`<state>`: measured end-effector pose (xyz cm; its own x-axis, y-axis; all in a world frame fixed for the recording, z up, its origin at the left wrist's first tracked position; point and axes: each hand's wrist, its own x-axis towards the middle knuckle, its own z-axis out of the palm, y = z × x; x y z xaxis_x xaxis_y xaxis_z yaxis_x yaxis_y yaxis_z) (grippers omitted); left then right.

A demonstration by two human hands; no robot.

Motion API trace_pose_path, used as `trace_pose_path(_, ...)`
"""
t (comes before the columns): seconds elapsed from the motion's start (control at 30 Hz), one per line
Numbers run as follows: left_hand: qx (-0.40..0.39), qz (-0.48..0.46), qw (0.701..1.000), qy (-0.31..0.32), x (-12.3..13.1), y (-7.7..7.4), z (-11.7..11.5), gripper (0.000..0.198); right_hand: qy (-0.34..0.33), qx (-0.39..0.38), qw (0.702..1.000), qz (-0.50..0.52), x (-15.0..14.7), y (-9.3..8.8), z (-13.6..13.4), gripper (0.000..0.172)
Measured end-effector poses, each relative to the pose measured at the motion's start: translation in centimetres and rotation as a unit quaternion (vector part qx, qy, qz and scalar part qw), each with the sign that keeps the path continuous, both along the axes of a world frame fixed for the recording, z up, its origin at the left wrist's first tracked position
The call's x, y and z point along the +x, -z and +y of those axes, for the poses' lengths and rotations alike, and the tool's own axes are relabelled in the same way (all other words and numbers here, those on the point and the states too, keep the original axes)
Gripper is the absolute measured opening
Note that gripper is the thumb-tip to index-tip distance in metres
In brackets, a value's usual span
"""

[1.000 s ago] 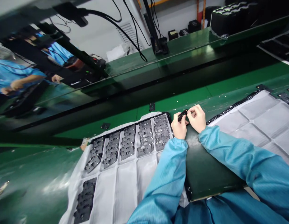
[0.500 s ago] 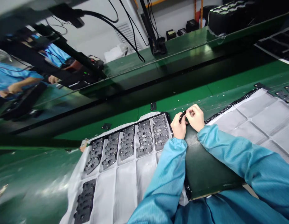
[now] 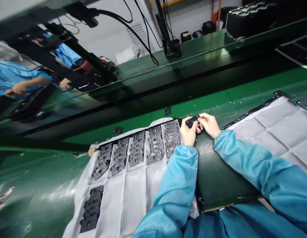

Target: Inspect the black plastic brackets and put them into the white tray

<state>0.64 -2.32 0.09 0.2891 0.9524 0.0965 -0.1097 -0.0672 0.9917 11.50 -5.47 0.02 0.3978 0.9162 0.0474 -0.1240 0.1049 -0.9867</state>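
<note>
Left hand (image 3: 188, 134) is pinching a small, flat, black, plastic-looking rectangular part (image 3: 192, 121) over the smooth dark-green bench (image 3: 222, 175); right hand (image 3: 210, 125) is touching its right end, can't tell if gripping. Long axis is running left-right across the grip, right end pointing slightly away. Probably handling light, stiff, slightly slick, maybe fragile, edges looking like the best hold.
</note>
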Motion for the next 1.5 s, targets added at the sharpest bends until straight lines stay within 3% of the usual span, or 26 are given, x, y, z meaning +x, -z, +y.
trace_pose_path(0.17,-0.033,-0.015,0.998,0.052,0.1,0.2,0.0,0.043,0.051,0.004,0.999,0.007,0.1,-0.2,-0.2,0.035)
trace_pose_path(0.27,-0.035,-0.009,0.998,0.055,0.1,0.1,-0.1,0.043,0.045,0.002,0.998,0.034,0.2,-0.2,-0.2,0.041)
trace_pose_path(0.37,-0.036,-0.012,0.998,0.056,0.1,0.3,-0.1,0.043,0.032,0.004,0.999,0.038,0.1,-0.2,-0.1,0.033)
trace_pose_path(0.73,-0.052,-0.021,0.997,0.056,0.4,0.3,-0.2,0.039,0.090,0.007,0.996,-0.020,-0.1,-0.5,-0.4,0.022)
trace_pose_path(0.87,-0.105,-0.069,0.991,0.055,0.3,0.4,0.0,0.041,0.128,0.026,0.989,-0.066,0.1,-0.3,-0.2,0.020)
trace_pose_path(1.13,-0.146,-0.093,0.985,-0.014,0.2,0.9,0.7,0.026,0.075,0.011,0.997,-0.025,-0.2,0.2,-0.3,0.025)
trace_pose_path(1.33,-0.189,-0.164,0.968,-0.016,0.0,0.6,0.9,0.025,0.001,0.007,1.000,-0.016,-0.9,0.5,-0.3,0.029)
trace_pose_path(1.5,-0.177,-0.128,0.976,-0.021,0.0,0.4,0.7,0.029,-0.014,0.015,1.000,-0.018,-1.0,0.4,-0.4,0.026)
